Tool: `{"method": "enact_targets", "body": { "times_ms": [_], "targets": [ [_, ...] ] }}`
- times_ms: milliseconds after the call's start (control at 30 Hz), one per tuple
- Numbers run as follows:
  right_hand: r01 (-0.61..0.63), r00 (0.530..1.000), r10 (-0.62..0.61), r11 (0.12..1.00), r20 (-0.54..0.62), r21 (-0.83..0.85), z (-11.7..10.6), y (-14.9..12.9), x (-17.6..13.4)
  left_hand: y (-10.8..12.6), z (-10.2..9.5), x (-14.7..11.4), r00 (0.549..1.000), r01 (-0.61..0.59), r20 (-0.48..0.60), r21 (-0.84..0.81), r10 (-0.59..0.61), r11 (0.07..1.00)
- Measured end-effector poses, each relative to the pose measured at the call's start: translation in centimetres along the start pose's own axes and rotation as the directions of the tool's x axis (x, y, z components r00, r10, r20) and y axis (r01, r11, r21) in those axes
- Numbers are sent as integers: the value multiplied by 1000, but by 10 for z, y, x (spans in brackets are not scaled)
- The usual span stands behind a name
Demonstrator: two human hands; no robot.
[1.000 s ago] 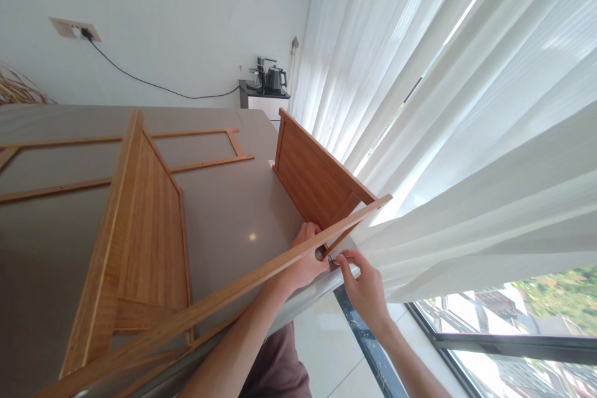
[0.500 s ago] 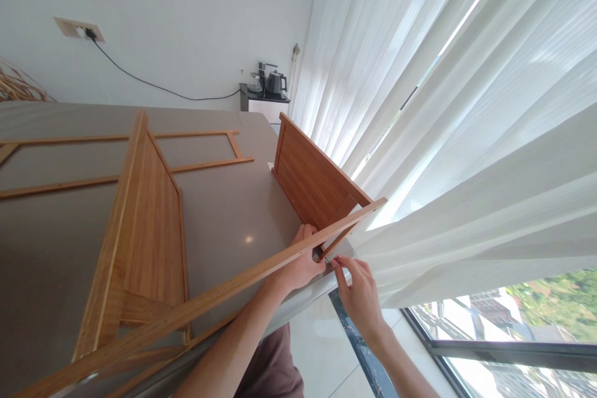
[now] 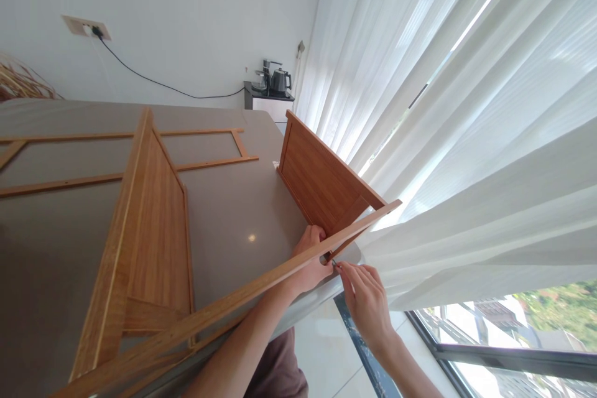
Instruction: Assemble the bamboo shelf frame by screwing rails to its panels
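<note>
My left hand point(image 3: 315, 275) reaches beneath a long wooden rail point(image 3: 252, 288). Its fingers wrap round the lower edge of the right wooden panel point(image 3: 321, 174), close to the corner where panel and rail meet. Just right of that corner, my right hand point(image 3: 366, 298) pinches a small, thin metal piece point(image 3: 334, 265) between thumb and fingertips. The piece is too small to name, and it points at the joint near my left thumb. A second wooden panel point(image 3: 158, 242) stands upright at the left end of the rail.
A flat wooden frame point(image 3: 219, 165) lies across the back of the grey table point(image 3: 233, 211). White curtains point(image 3: 420, 137) hang close on the right, above a window point(image 3: 513, 348). A kettle point(image 3: 280, 82) stands on a small cabinet behind.
The view has shifted slightly, so everything sits a little further right. My right hand has turned somewhat, its fingers now lying closer to the joint. The left hand keeps its hold.
</note>
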State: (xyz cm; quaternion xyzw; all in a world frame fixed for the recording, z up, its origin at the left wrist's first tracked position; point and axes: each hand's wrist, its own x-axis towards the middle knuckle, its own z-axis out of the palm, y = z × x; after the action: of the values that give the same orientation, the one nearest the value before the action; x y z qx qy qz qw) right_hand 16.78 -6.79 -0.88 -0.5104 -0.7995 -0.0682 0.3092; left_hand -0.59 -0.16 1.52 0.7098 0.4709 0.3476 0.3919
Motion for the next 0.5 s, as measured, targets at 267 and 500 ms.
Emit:
{"method": "enact_targets", "body": {
  "times_ms": [267,500],
  "targets": [
    [-66,998,66,998,-23,3,0,-2,1,-3,1,1,1000,-12,-9,-12,12,1000],
    [-13,1000,12,1000,13,8,-1,-3,1,0,0,1,1000,0,-9,-21,0,1000]
  ]
}}
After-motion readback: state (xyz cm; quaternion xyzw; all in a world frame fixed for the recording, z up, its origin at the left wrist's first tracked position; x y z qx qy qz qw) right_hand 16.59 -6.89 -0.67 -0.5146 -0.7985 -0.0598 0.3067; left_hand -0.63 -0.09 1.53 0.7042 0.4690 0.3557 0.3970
